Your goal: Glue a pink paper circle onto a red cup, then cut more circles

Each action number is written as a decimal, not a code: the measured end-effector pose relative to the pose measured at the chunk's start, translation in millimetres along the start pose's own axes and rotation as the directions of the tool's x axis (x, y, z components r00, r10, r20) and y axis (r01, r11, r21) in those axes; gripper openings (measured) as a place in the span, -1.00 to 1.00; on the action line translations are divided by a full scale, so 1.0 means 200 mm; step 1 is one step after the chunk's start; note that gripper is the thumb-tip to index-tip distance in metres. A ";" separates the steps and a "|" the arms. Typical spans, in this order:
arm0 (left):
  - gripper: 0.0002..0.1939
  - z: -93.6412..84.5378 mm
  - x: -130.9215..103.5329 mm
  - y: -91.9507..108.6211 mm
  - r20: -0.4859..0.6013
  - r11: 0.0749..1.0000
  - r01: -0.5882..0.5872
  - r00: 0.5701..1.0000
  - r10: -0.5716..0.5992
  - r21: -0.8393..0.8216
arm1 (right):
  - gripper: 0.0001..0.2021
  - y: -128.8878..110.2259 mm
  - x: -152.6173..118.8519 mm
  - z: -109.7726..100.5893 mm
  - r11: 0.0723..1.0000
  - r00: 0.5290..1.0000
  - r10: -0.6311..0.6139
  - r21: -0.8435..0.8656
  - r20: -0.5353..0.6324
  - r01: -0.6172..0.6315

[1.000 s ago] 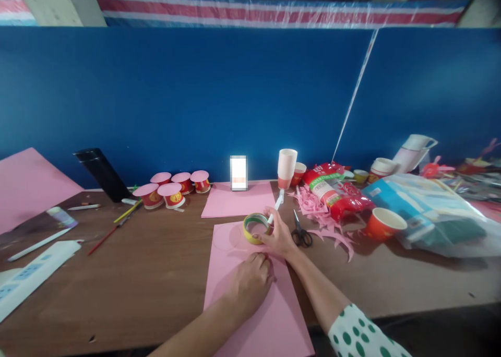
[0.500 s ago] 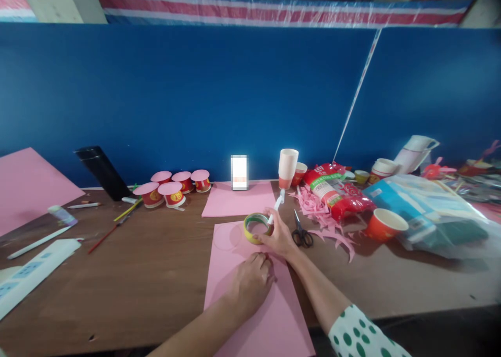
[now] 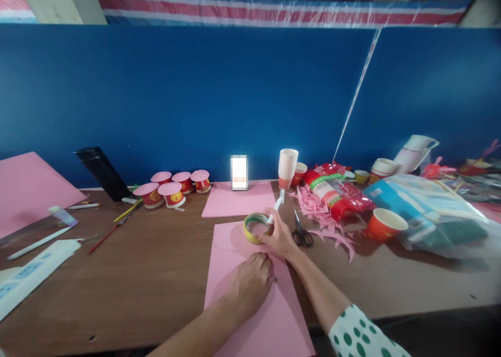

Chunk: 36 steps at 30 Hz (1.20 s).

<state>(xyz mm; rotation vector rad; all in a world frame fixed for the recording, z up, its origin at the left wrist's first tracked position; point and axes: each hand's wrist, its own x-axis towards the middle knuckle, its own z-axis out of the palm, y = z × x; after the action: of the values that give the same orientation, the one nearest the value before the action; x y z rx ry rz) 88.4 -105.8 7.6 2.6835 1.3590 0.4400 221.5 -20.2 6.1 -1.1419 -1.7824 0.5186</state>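
My right hand (image 3: 279, 236) is closed around a white marker (image 3: 275, 211), whose lower end reaches the inner edge of a tape roll (image 3: 250, 235). Its thumb touches the side of this yellow-and-green ring, which lies flat on a pink paper sheet (image 3: 230, 265). A faint circle outline shows on the sheet left of the roll. Curled and knuckles up, my left hand (image 3: 254, 276) rests on the sheet just below the roll. Its fingertips are mostly hidden. Black-handled scissors (image 3: 301, 234) lie right of my right hand.
Several red cups with pink discs (image 3: 171, 192) stand at the back left, near a black bottle (image 3: 102, 171). A phone-like bright screen (image 3: 239, 173) stands behind. On the right are stacked paper cups (image 3: 287, 166), a red bag (image 3: 338, 190) and pink scraps (image 3: 317, 211).
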 end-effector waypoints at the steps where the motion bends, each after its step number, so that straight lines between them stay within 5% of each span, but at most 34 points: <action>1: -0.82 0.00 0.00 0.00 0.001 1.000 -0.001 1.000 0.001 -0.002 | -0.29 0.00 0.00 0.00 1.000 1.000 0.002 0.001 0.001 -0.002; 9: -0.83 0.03 -0.02 -0.01 -0.038 0.999 -0.050 0.998 0.050 -0.005 | -0.30 0.00 0.00 0.00 1.000 1.000 -0.007 -0.004 0.000 0.007; 13: -0.85 -0.05 -0.02 -0.04 -0.091 0.996 -0.079 0.993 0.076 -0.028 | -0.40 -0.02 0.00 -0.01 0.996 0.999 0.046 0.081 -0.029 -0.043; 19: -0.85 -0.15 0.09 -0.13 -0.259 0.998 0.049 0.965 -0.040 0.029 | -0.51 -0.01 0.02 -0.02 0.980 0.981 0.103 0.184 -0.167 -0.071; 36: -0.78 -0.07 0.20 -0.21 -0.218 0.989 0.077 0.975 -0.047 0.128 | -0.56 0.04 0.03 -0.01 0.951 0.952 0.199 0.281 -0.232 -0.130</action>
<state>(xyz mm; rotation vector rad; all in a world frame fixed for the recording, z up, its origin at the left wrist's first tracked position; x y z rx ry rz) 73.8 -48.3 19.7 2.7579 1.5790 0.6719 226.0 -11.0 5.1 -1.1212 -1.3560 0.6542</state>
